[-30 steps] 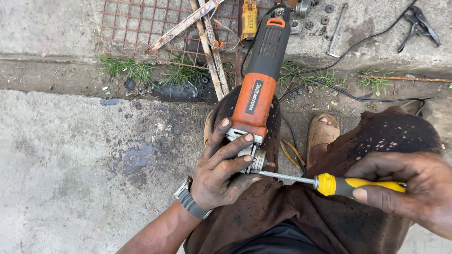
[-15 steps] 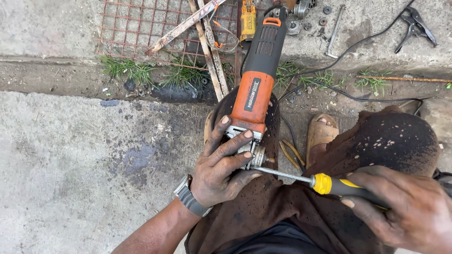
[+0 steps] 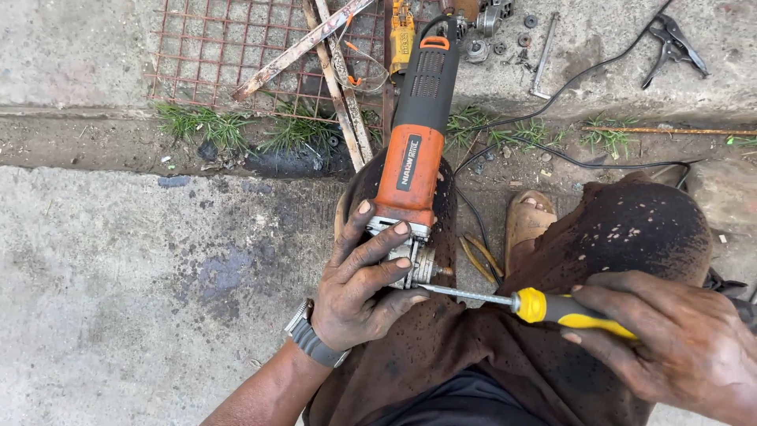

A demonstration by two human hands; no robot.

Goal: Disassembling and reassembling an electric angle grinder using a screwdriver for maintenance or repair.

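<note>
Left hand [image 3: 364,288] is gripping the orange angle grinder [image 3: 414,150] with black oblong label; right hand [image 3: 678,343] is holding the yellow-handled screwdriver [image 3: 524,304] tip against its gearhead.

a: what's the tool on the lap?
b: an angle grinder [image 3: 414,162], orange body with a black rear handle and a bare metal gear head. it lies lengthwise on the knee, head toward the person, handle pointing away, its black cord trailing off the far end.
a: and the other one?
b: a screwdriver [image 3: 520,304], yellow and black handle, thin steel shaft. it lies nearly level, tip at the grinder's metal head.
a: seated in a screw?
b: probably, but the tip is too small to tell for sure.
</note>
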